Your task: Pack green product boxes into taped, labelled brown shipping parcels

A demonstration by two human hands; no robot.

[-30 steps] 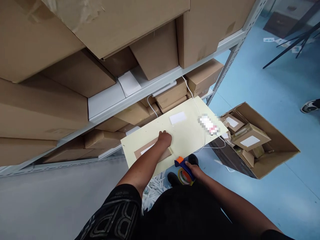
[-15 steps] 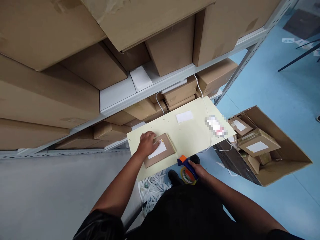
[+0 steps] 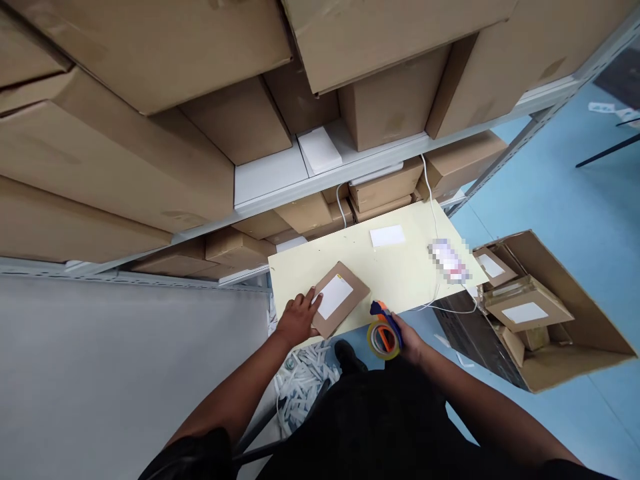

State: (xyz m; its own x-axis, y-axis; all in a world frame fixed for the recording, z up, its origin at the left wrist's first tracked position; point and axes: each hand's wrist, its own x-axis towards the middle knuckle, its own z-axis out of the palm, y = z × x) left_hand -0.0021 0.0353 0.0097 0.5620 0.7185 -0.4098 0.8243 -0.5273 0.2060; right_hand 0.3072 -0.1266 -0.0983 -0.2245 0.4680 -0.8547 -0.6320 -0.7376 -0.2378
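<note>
On the cream tabletop (image 3: 420,230) lies a flat cardboard box (image 3: 357,292), turned at an angle, with a white label (image 3: 335,297) on its upper face. My left hand (image 3: 298,320) grips the box by its left edge, fingers along the side near the label. Just off the table's front edge, my right hand (image 3: 411,341) is closed around the handle of a blue and orange tape dispenser (image 3: 395,325). A roll of clear yellowish tape (image 3: 371,341) sits in the dispenser. The dispenser is apart from the box.
A white paper slip (image 3: 387,236) and a blurred-out item (image 3: 449,260) with a white cable lie on the table. At right stands a large open carton (image 3: 595,327) holding several labelled boxes. Shelving (image 3: 280,190) with cartons rises behind. White paper scraps (image 3: 307,380) fill the space below.
The cardboard box has been turned on the table, and my left hand has shifted from its top to its left edge. The tape dispenser has tilted, showing its roll. The view has shifted left.
</note>
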